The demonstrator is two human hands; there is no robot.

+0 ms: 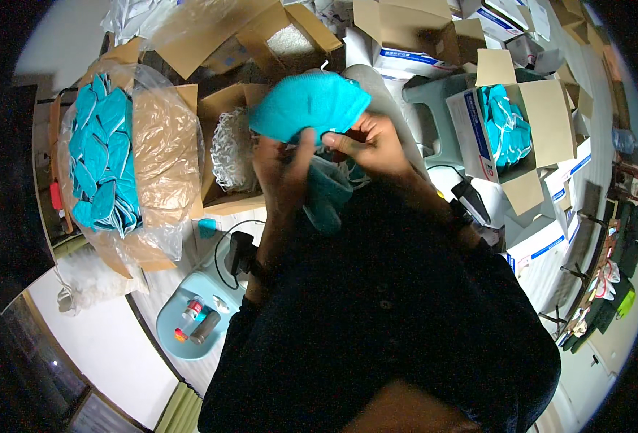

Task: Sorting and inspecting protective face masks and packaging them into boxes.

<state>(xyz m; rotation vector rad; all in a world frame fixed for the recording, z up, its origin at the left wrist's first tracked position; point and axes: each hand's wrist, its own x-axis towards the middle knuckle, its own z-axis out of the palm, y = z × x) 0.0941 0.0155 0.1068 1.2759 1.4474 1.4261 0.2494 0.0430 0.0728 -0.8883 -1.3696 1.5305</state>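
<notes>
Both hands hold a teal folded face mask in front of my chest. My left hand is closed on its lower left edge, thumb pointing up against the fabric. On the right, my right hand pinches the lower edge between thumb and fingers. A small white strap end sticks up behind the mask's top. Below the hands, more teal masks lie against my dark clothing, partly hidden by my wrists. Just left of my left hand stands a carton holding a heap of white elastic loops.
A plastic-lined carton full of teal masks stands at left. To the right, a white carton holds more masks beside a grey-green stool. A blue stool with bottles stands lower left. Open cartons line the far side.
</notes>
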